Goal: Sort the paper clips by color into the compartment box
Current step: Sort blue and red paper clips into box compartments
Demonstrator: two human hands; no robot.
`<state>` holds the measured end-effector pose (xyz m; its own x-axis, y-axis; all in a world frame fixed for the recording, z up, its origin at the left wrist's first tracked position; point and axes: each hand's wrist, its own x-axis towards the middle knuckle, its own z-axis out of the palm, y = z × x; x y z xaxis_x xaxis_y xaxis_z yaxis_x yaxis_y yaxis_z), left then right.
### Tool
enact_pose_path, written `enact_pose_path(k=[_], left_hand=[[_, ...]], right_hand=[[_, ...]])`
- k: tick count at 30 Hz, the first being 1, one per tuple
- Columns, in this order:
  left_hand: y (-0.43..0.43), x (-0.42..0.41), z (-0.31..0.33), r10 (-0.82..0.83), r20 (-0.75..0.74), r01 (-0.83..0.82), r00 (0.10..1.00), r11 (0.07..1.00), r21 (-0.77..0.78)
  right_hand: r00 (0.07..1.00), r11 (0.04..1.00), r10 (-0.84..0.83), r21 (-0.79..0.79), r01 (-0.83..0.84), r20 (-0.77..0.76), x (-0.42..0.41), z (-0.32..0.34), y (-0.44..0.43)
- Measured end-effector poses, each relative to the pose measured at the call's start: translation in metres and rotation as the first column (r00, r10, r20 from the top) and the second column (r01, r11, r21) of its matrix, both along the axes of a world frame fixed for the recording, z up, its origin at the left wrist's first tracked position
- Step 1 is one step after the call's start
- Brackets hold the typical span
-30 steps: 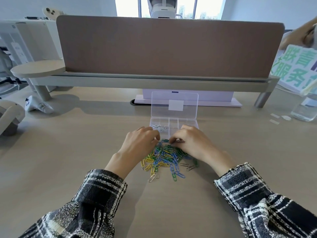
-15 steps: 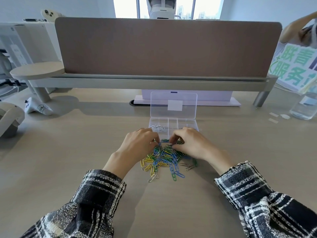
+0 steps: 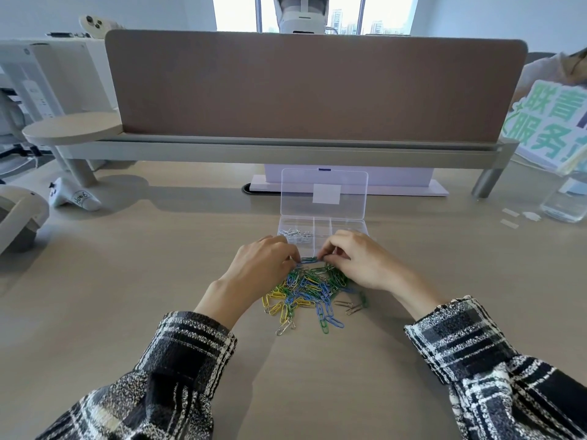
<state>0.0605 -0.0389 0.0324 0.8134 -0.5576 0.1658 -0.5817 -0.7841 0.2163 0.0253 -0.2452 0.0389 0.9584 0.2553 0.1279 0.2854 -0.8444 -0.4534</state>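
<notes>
Little changed over last second: left hand (image 3: 263,265) and right hand (image 3: 355,262) stayed at far edge of pile (image 3: 308,290), just short of box (image 3: 349,225). Both had fingers curled, fingertips pinching opposite ends of blue clip (image 3: 309,259) between them. Probably pulling tangled clip free. Box lid open; only silver clips (image 3: 295,233) in left compartment, no new drop. Blue, green, yellow still unsorted on desk (image 3: 127,281).

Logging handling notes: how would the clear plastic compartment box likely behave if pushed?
The clear plastic compartment box looks thin-walled and holds only a few silver paper clips, so it is probably light and would slide on the smooth tan desk. Its upright open lid might tip it backward if pushed high.
</notes>
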Motion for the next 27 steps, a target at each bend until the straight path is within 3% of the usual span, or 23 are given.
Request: enact_pose_path(k=[7,27], left_hand=[[-0.0002,-0.0001,-0.0006,0.011,0.011,-0.01,1.0,1.0,-0.009],[0.0008,-0.0021,0.0077,-0.041,-0.045,0.042,0.998,0.999,0.016]], right_hand=[[0.999,0.994,-0.017,0.109,0.013,0.042,-0.0013,0.0021,0.0022],[0.998,0.993,-0.02,0.114,0.013,0.064,-0.0027,0.005,-0.0009]])
